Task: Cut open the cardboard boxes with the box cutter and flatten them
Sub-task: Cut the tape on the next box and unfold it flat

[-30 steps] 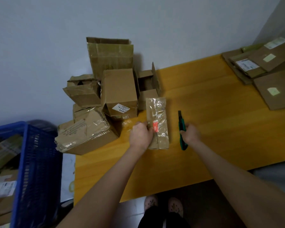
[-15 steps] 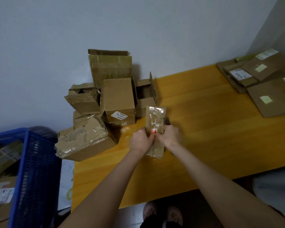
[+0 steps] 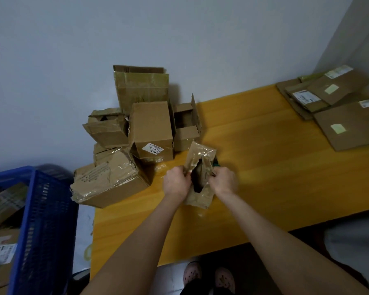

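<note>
Taped small cardboard box (image 3: 198, 200) sits on the wooden table (image 3: 275, 167), its slit spread by the left hand (image 3: 176, 184) and right hand (image 3: 224, 182), both gripping its edges. Behind it, seemingly the green box cutter (image 3: 216, 163); piled boxes (image 3: 151, 130) crowd the left.

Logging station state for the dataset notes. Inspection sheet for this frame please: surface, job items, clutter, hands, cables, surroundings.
Surface: yellow wooden table, cardboard at both far corners.
Job's things: small taped box on the table, split open along its top; box cutter behind it, mostly hidden; pile of unflattened boxes at back left; flattened cardboard stacked at far right.
Clutter: nothing seen.
Hands: left hand and right hand each grip an edge of the split in the small taped box.
Cables: nothing seen.
Surroundings: blue crate holding cardboard on the left; plain wall behind; slippers below the table edge.
</note>
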Tool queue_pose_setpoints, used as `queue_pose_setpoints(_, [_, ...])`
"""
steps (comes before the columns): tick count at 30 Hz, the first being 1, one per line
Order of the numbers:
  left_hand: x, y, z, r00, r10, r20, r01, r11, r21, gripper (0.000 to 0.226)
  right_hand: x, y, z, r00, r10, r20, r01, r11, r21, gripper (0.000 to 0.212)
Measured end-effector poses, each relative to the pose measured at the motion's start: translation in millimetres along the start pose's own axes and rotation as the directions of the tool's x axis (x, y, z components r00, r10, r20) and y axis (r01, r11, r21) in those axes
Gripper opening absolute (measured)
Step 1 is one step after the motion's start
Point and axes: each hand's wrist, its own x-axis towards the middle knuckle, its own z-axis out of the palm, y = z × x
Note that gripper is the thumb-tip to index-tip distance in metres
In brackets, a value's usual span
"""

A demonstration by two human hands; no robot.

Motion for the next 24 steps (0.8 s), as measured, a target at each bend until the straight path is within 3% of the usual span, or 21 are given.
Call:
queue_pose_setpoints(3, [-0.8,-11.1,-2.8,0.998,0.003,0.056,0.002,0.996,-0.091,0.021,-2.0,6.1,-4.7,0.998,-0.016,0.066,0.011,0.998,0.065,0.014])
queue_pose_setpoints(6, [-1.3,-16.5,-18.6,0.99,-0.015,0.142,0.055,0.958,-0.281,0.018,-4.3,5.4,-13.1,0.991,-0.002,0.136,-0.039,0.953,0.299,0.014])
queue_pose_setpoints(8, [-4.6,-14.8,-30.2,0.982,0.013,0.189,0.049,0.946,-0.32,0.02,-9.0,2.9,-17.4,0.986,-0.018,0.164,-0.042,0.934,0.355,0.016])
queue_pose_setpoints(11, [-15.6,-0.6,-39.5,0.992,0.093,0.088,-0.083,0.991,-0.106,0.041,-17.9,-6.3,-21.1,0.994,-0.097,0.049,0.085,0.975,0.207,0.008])
queue_pose_setpoints(14, [-25.4,19.4,-41.0,0.987,0.149,-0.067,-0.141,0.984,0.105,0.079,-32.9,-20.9,-31.7,0.988,-0.141,-0.063,0.139,0.99,-0.029,0.018])
queue_pose_setpoints(17, [-32.6,33.6,-43.9,0.988,0.145,-0.056,-0.12,0.941,0.317,0.096,-45.4,-31.6,-38.3,0.978,-0.195,-0.07,0.181,0.969,-0.167,0.022])
queue_pose_setpoints(21, [-30.8,36.2,-51.7,0.992,0.125,-0.033,-0.106,0.933,0.344,0.077,-49.4,-31.8,-37.1,0.969,-0.24,-0.068,0.223,0.956,-0.189,0.019])
queue_pose_setpoints(24, [-25.7,37.6,-59.5,0.99,0.138,0.008,-0.136,0.965,0.225,0.035,-43.7,-22.4,-41.2,0.971,-0.231,-0.057,0.225,0.97,-0.096,0.015])
